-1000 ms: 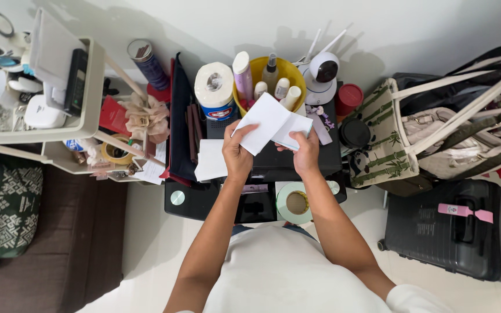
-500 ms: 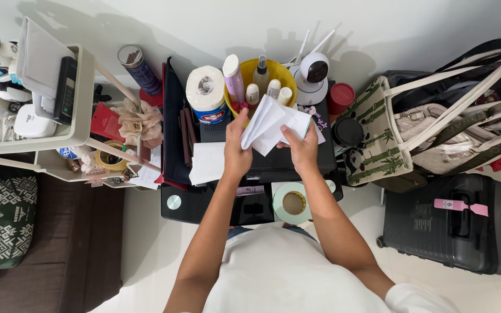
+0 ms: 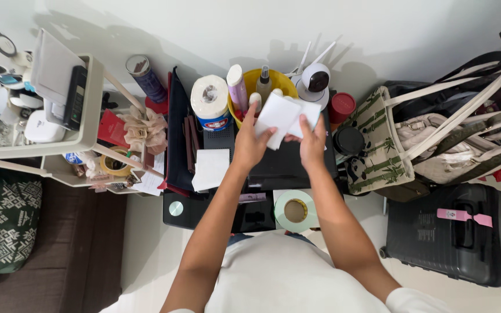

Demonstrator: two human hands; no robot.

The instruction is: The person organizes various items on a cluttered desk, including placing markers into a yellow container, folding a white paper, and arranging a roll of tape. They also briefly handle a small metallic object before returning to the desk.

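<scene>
Two hands raised over a cluttered black stand [image 3: 285,168], both grasping folded white paper [image 3: 278,114]. Left hand [image 3: 252,141] clamped on the paper's lower left edge, thumb on top, fingers behind. Right hand [image 3: 312,143] pinching the smaller right-hand flap between thumb and forefinger. Paper held up off the stand, just in front of a yellow tub [image 3: 282,81] packed with bottles and tubes, partly covering them. Left of the tub, touching or nearly so, a roll of toilet paper [image 3: 210,99] standing on end. Behind the tub to the right, a small white camera [image 3: 314,81], then a red-lidded jar [image 3: 341,106] and a black round lid [image 3: 348,141]. Flat on the stand near the left wrist, a loose white sheet [image 3: 210,168]. Lower down, between the forearms, a roll of pale tape [image 3: 296,211]. Far right, a tote bag with bamboo print [image 3: 378,145] beside a dark suitcase [image 3: 453,232] on the floor. Far left, a cream shelf unit [image 3: 88,116] crowded with small items.
</scene>
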